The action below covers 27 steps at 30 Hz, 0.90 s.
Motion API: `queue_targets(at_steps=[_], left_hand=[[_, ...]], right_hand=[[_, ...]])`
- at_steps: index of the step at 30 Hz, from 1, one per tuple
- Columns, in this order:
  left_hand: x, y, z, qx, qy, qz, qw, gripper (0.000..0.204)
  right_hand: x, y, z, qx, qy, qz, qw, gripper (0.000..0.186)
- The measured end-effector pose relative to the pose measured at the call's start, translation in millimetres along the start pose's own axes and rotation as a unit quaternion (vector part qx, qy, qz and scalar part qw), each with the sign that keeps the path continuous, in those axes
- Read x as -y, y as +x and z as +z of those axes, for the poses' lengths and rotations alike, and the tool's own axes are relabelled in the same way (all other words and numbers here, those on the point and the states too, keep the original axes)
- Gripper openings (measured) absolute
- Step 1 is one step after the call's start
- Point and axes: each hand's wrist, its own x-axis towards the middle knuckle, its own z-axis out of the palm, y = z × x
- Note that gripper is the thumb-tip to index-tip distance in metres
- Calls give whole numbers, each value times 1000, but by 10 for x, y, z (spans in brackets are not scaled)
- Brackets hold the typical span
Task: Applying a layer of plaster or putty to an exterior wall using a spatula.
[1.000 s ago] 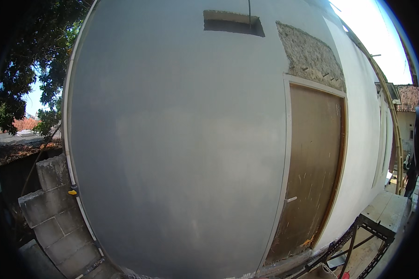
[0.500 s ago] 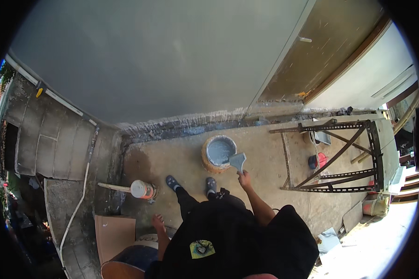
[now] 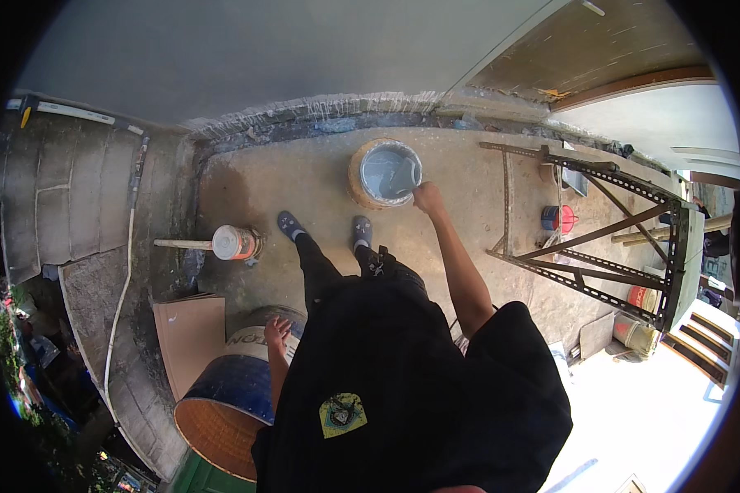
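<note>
My right hand [image 3: 427, 197] is closed round the handle of a wide flat paintbrush [image 3: 404, 177]. The brush head is down inside a round bucket [image 3: 356, 177] of grey-blue paint [image 3: 380, 171], at the bucket's right side; how deep it dips I cannot tell. My left hand [image 3: 278, 334] hangs at my side with its fingers apart, holding nothing. Below it in the picture is a large blue and white drum [image 3: 238, 382] lying on its side.
Ahead rises a grey painted wall [image 3: 263, 49] with drips along its foot. A smaller tub [image 3: 234, 243] with a stick [image 3: 181, 244] stands left. To the right are a metal frame [image 3: 588, 238] and a red pail [image 3: 561, 218]. A cardboard sheet [image 3: 187, 333] leans near the drum.
My right hand has lowered the paintbrush from above the bucket's rim into the bucket. The view has tilted down, showing more of the drum. My left hand's fingers have spread.
</note>
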Motion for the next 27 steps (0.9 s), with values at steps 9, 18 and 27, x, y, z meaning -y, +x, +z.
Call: queue_targets(at_steps=[9, 18, 27], left_hand=[[-211, -508, -200, -61, -35, -14, 997, 46], [-66, -803, -383, -75, -10, -88, 993, 48], [-520, -682, -382, -73, -6, -62, 995, 46]], right_hand=[[701, 926, 375, 234, -100, 123, 959, 18], [763, 1090, 564, 181, -145, 58, 971, 22], [946, 1046, 654, 215, -177, 116, 953, 44]])
